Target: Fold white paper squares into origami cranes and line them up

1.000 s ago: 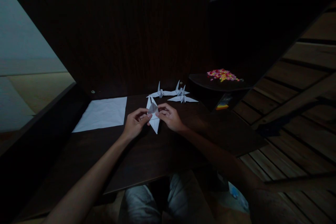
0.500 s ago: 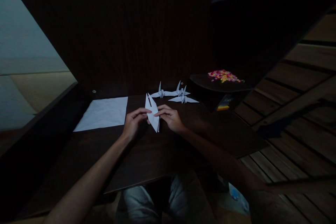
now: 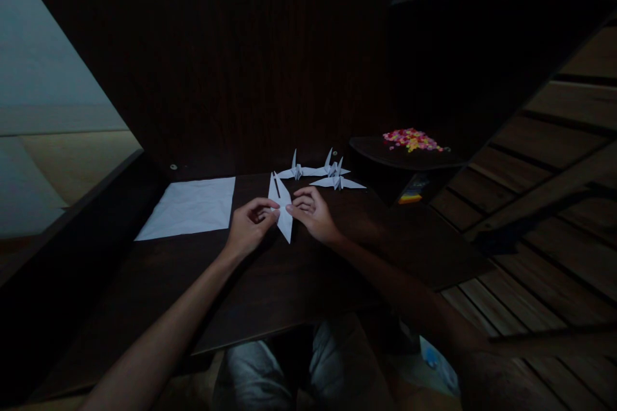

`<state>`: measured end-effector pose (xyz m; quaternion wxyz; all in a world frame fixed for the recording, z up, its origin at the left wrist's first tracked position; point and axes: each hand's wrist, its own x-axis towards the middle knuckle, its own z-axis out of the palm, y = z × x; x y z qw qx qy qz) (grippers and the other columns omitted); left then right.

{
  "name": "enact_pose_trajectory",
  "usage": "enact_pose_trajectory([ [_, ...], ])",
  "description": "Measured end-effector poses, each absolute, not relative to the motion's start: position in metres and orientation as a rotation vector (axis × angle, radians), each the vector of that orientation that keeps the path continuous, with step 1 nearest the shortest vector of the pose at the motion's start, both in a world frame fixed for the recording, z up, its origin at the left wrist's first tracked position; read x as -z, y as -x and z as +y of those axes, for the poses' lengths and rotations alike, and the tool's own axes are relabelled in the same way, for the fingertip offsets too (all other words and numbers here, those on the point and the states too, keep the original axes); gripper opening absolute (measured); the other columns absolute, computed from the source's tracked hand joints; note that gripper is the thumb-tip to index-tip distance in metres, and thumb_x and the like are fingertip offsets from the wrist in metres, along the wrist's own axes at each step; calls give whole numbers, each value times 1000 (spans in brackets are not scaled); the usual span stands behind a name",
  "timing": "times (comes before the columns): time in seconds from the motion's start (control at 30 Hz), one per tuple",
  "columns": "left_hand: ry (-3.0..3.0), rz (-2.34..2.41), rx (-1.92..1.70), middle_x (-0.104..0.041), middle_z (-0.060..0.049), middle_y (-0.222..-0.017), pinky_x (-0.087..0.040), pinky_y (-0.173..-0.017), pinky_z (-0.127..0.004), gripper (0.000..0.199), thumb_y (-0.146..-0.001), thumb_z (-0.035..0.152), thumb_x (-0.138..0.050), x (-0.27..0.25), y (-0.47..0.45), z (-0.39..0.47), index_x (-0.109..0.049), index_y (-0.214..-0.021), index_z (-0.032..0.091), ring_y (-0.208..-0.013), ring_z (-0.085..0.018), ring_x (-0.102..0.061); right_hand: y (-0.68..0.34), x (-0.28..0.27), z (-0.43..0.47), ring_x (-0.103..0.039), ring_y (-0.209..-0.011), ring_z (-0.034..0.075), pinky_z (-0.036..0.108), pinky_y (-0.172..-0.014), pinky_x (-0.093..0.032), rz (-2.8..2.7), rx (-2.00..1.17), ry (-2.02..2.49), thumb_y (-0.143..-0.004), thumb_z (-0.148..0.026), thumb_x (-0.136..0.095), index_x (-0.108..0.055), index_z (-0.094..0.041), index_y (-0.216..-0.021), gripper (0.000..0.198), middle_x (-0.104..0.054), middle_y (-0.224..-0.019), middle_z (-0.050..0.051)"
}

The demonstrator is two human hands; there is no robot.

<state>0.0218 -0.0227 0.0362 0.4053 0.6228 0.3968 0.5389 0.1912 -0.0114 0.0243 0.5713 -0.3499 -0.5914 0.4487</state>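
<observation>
A white folded paper diamond (image 3: 285,221), with a slit between its two upper points, stands tilted between my hands. My left hand (image 3: 248,221) is closed on its left edge, thumb in front near the middle. On the opposite edge, my right hand (image 3: 315,213) has its thumb against the paper, its index finger raised and the other fingers curled. Just behind are several white paper cranes, including a nearer crane (image 3: 338,183) and one at the left (image 3: 296,171). A flat white paper sheet (image 3: 187,209) lies left of my left hand.
The dark wooden desk (image 3: 270,295) has a tall back panel (image 3: 250,64) and a raised left side (image 3: 72,212). Small pink, red and yellow pieces (image 3: 414,139) are heaped on a corner shelf (image 3: 380,153) at the right. A yellow-edged item (image 3: 409,198) sits underneath it.
The fingers of my right hand have lifted and spread off the paper's edge, its thumb staying there. My left hand's grip has shifted slightly, and the folded paper has turned a little.
</observation>
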Motion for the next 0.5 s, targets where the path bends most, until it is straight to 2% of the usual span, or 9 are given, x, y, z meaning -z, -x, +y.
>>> enact_pose_trajectory([
  [0.13,-1567,960,-1357,-62,-1,-72,-46,-58,-23,20,-69,27,-73,-36,-23,-23,-63,-83,15,-62,-11,-56,-191,-25,-11,-57,-64,11,26,-62,-45,-1421,-1042,814,-70,-35,-72,-46,-23,-93,36,-58,-72,-4],
  [0.3,-1322,881,-1411,-62,4,-72,-47,-62,-22,40,-60,23,-79,-34,-25,-19,-54,-91,20,-61,-9,-57,-192,-26,-12,-59,-65,11,25,-62,-46,-1386,-1001,772,-69,-34,-73,-42,-23,-83,36,-58,-71,-4],
  [0.37,-1316,926,-1334,-65,2,-73,-47,-65,-24,37,-63,29,-78,-35,-25,-17,-58,-92,18,-64,-11,-59,-192,-27,-13,-59,-66,11,26,-62,-47,-1373,-995,759,-69,-34,-73,-40,-23,-82,37,-57,-70,-4],
  [0.43,-1394,999,-1245,-66,1,-70,-46,-65,-24,28,-68,36,-74,-36,-23,-17,-64,-85,16,-65,-13,-59,-192,-27,-13,-59,-66,11,26,-63,-47,-1370,-992,751,-70,-35,-73,-40,-23,-82,37,-57,-70,-5],
  [0.5,-1479,1052,-1201,-66,-1,-69,-45,-65,-25,26,-71,41,-71,-36,-21,-17,-68,-76,15,-66,-14,-59,-192,-28,-14,-59,-67,11,26,-64,-48,-1378,-997,748,-70,-35,-72,-40,-23,-82,36,-57,-71,-4],
])
